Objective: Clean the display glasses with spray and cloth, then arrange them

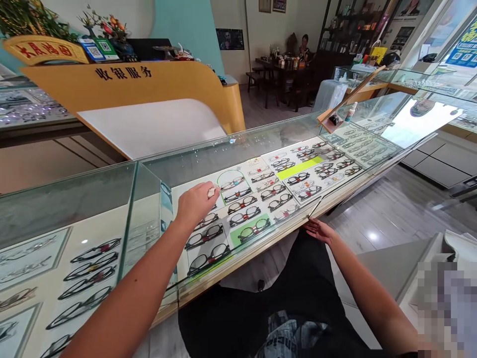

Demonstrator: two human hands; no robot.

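Note:
My left hand (196, 201) is over the glass display counter (186, 161), its fingers closed on a small whitish wad (211, 192) whose kind I cannot make out. Below it, rows of eyeglasses (244, 215) lie on white and green boards under the glass. My right hand (320, 230) is at the counter's wooden front edge (276, 237), fingers loosely extended and touching it. A thin dark strip (315, 206) rises just above those fingers; I cannot tell whether it is held.
A wooden-framed mirror (350, 99) and a small white bottle (351, 112) stand on the counter to the right. Behind it is a yellow-and-white cashier desk (167, 84). A person (304, 48) sits at a dark table at the back. A pale cabinet (395, 263) is at my right.

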